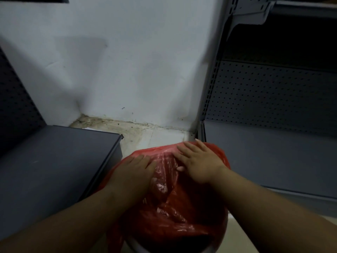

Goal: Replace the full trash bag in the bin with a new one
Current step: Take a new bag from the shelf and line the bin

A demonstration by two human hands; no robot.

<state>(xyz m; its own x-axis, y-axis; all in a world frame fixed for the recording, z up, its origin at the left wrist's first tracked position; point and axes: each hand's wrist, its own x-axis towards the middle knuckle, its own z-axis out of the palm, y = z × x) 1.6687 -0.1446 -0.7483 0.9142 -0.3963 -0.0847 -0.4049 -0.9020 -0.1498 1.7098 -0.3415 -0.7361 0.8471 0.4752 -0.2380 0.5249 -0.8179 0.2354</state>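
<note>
1. While both hands lay on it, the red trash bag (169, 212) was draped over the mouth of the bin (136, 247), its crinkled plastic spread wide and sagging into the opening at the middle.
2. Only a pale strip of the bin's rim showed under the bag's near edge; the rest of the bin was covered by the plastic or cut off by the frame.
3. The left hand (135, 168) rested flat on the bag's left side, fingers straight and close together, gripping nothing.
4. The right hand (198, 161) rested flat on the far right part of the bag, fingers straight and slightly spread, the thumb lying on the plastic.
5. The two hands were apart, with a band of glossy red plastic between them.
6. The bin stood on a pale floor (145, 137), stained along its join with the white wall (127, 61).
7. A dark grey shelf base (54, 170) sat just beside the bag on the left.
8. A grey shelving unit (264, 157) with a perforated back panel (273, 92) stood on the right.
</note>
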